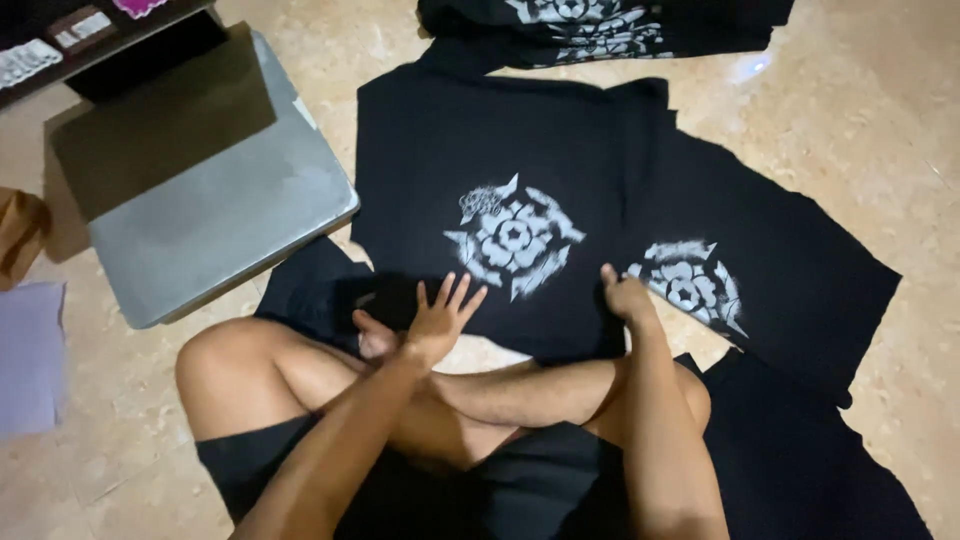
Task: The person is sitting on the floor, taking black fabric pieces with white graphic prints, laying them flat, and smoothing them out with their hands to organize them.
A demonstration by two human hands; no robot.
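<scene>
I sit cross-legged on the tiled floor (880, 130), and the black shirt (500, 150) with the white flower print (513, 237) lies flat just ahead of my knees. My left hand (440, 318) rests on the shirt's near edge, just below the print, fingers spread and flat — holding nothing. My right hand (624, 295) presses the same near edge to the right of the print; whether it pinches the cloth I cannot tell. The hands are well apart. A second printed shirt (760, 270) lies right of the first, tucked partly under it. A third shirt (600, 25) lies beyond it, and a grey metal plate (220, 220) sits to its left.
</scene>
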